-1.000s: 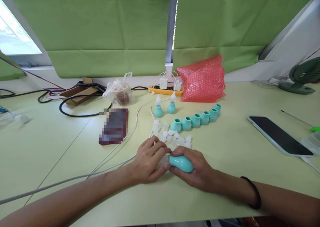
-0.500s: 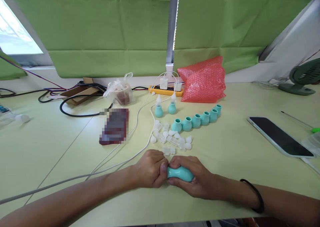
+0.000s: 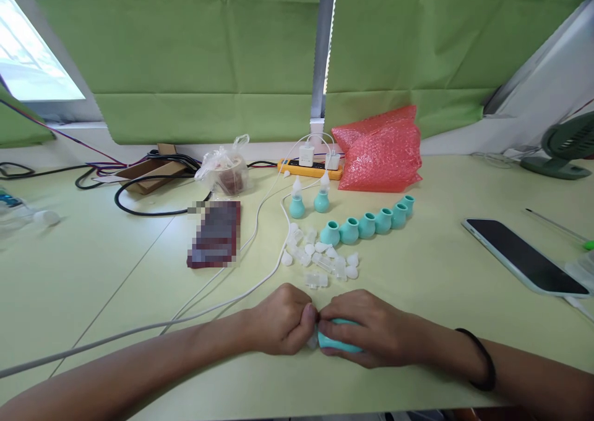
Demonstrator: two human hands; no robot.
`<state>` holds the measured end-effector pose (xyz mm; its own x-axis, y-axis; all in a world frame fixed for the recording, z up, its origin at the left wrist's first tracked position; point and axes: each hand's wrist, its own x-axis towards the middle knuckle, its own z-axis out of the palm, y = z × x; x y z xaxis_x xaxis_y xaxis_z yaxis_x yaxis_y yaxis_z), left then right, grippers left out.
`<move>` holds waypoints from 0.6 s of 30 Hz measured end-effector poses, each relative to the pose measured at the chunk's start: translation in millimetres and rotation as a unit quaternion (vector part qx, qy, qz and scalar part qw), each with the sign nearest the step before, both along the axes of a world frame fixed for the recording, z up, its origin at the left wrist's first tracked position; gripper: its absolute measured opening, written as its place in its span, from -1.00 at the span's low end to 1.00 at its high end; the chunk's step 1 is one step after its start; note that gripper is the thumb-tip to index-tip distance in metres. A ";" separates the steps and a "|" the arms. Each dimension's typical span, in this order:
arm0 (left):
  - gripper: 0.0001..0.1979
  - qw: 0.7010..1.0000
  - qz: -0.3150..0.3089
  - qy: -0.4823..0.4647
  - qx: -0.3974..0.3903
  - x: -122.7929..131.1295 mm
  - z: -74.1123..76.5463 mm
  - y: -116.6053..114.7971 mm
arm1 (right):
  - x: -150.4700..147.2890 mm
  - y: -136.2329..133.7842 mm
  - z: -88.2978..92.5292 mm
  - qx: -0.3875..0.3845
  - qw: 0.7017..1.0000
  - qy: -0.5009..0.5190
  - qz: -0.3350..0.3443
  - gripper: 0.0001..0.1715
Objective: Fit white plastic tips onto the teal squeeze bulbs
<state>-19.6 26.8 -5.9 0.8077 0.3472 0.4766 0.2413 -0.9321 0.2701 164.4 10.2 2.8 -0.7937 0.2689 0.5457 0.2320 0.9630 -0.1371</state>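
My right hand point(image 3: 371, 328) wraps over a turquoise squeeze bulb point(image 3: 341, 342) lying on its side, its neck toward the left. Closed in a fist, my left hand point(image 3: 288, 322) meets the bulb's neck end. Part of a translucent plastic piece point(image 3: 312, 339) shows between that fist and the bulb; most of it is hidden by the fingers. Just beyond my hands lies a clear connector tube point(image 3: 316, 279), with a heap of clear tubes and white soft tips point(image 3: 331, 262) behind it. A slanting row of several turquoise bulbs point(image 3: 351, 230) stands with open necks upward.
Two bulbs fitted with clear tips point(image 3: 297, 207) stand farther back. A white cable point(image 3: 232, 298) crosses the table to a yellow power strip point(image 3: 297, 169). Red bubble wrap point(image 3: 380, 151) sits behind. A dark red phone point(image 3: 216, 234) lies left, another phone point(image 3: 524, 254) right.
My right hand has shifted its grip, its fingers now lying over the bulb's top and front. A bit of translucent plastic now shows at the bulb's neck. My left fist remains closed.
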 end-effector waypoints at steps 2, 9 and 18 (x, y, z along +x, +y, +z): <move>-0.55 0.999 0.042 0.008 -0.006 0.2 0.7 0.5 | 1.6 0.4 1.9 0.034 0.999 0.014 -0.013 -0.85; -0.76 0.957 0.245 0.156 -0.026 7.0 5.7 1.4 | -0.2 6.2 -4.3 -0.013 0.990 0.121 -0.077 -0.68; -0.84 0.946 0.274 0.173 -0.029 7.6 4.3 3.0 | -1.3 17.4 -0.6 -0.026 0.974 0.196 -0.110 -0.65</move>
